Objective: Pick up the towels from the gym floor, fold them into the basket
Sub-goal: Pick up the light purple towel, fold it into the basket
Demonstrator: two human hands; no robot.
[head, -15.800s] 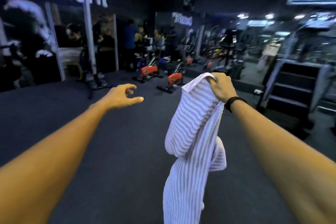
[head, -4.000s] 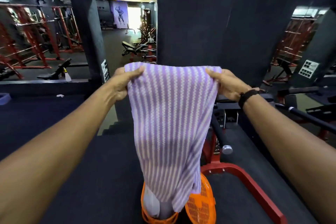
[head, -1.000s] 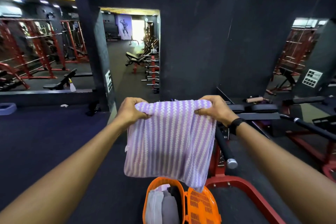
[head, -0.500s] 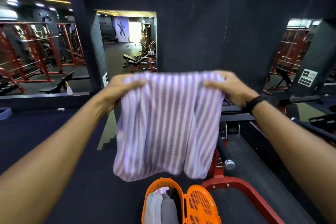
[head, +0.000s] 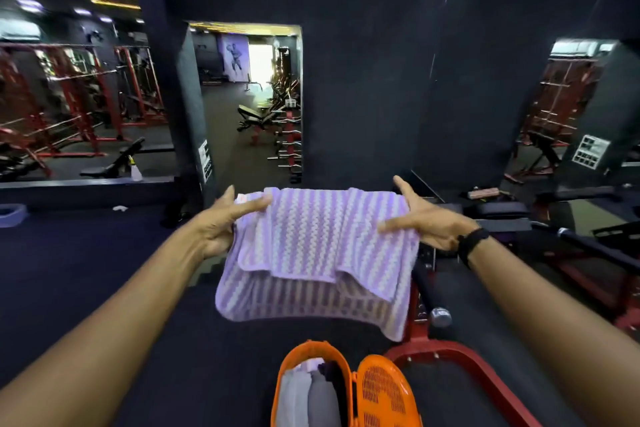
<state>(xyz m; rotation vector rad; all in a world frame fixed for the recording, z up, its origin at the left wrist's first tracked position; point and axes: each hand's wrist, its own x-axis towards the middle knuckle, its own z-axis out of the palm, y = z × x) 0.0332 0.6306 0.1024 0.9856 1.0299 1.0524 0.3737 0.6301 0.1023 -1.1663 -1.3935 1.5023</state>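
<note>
Where half a second ago it hung lengthwise from both fists, the purple striped towel now lies folded over, level, pinched at its sides by the left hand and right hand. The fold looks done; the orange basket waits directly below.

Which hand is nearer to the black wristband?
Right. The wristband sits on the wrist just behind the right hand; the left hand holds the opposite side of the striped towel.
</note>
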